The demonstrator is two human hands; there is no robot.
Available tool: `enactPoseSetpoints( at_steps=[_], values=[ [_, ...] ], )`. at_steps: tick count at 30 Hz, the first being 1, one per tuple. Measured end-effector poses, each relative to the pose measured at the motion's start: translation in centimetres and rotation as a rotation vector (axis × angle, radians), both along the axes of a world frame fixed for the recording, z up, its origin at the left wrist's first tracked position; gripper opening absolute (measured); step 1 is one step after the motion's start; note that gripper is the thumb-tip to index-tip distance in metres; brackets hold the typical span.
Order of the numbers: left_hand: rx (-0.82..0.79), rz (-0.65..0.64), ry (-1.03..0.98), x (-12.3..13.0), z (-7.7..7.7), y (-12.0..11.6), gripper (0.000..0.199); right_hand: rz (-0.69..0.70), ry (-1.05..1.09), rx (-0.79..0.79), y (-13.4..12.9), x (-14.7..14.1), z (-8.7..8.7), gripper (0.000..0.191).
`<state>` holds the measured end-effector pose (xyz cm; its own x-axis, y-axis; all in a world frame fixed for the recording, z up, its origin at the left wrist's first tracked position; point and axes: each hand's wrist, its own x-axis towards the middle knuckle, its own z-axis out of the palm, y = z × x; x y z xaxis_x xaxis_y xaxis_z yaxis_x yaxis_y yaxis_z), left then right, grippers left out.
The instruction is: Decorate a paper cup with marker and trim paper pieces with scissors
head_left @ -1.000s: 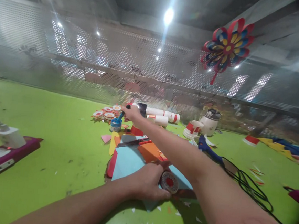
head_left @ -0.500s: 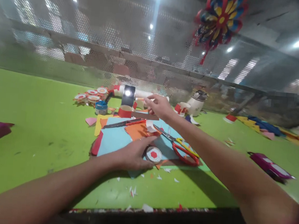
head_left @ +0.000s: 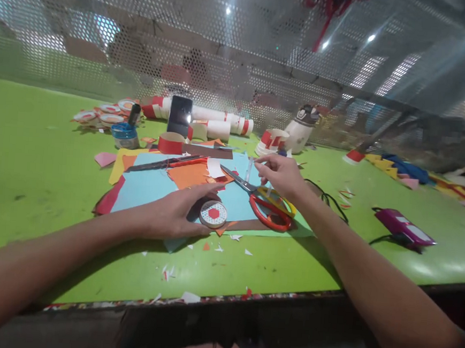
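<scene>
Head view: I see the round disc with white dotted face and red centre (head_left: 213, 214) on the near part of the light blue paper sheet (head_left: 142, 191). The left hand (head_left: 177, 208) grasps this disc, with the thumb at its near side and the fingers around the far side. The right hand (head_left: 281, 173) is above the scissors with one red and one yellow handle loop (head_left: 270, 213), its fingers bent. I cannot tell if it pinches something; a thin clear stick (head_left: 249, 170) is just beside its fingertips.

Orange paper (head_left: 186, 176) and a small white paper piece (head_left: 216, 168) are on the blue sheet, near the scissor blades. A long dark tool with a red part (head_left: 156, 164) lies across the sheet, to the left. Behind it there is a red paper ring (head_left: 170, 144), and at its left a blue jar (head_left: 124, 135) with a black-ended stick (head_left: 134, 114) standing in it. Further back, a black phone (head_left: 179, 115) is upright in front of white tubes with red bands (head_left: 209, 114). To the right, on the green tabletop (head_left: 34, 180), lies a purple box-shaped device (head_left: 405, 229). Small paper scraps (head_left: 190, 298) are near the front edge.
</scene>
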<state>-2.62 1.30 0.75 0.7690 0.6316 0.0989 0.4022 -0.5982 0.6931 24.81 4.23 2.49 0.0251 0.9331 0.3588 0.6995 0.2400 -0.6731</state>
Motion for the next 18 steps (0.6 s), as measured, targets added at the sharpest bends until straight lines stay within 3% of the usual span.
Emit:
enactPoseSetpoints(
  at_steps=[6,18],
  values=[
    [0.050,0.008,-0.003,0.2,0.3,-0.2,0.076,0.044,-0.030,0.054,-1.7,-0.2,-0.4,0.024],
    [-0.025,0.064,-0.044,0.4,-0.1,-0.2,0.075,0.141,-0.067,0.119,-4.2,-2.8,-0.9,0.019]
  ],
)
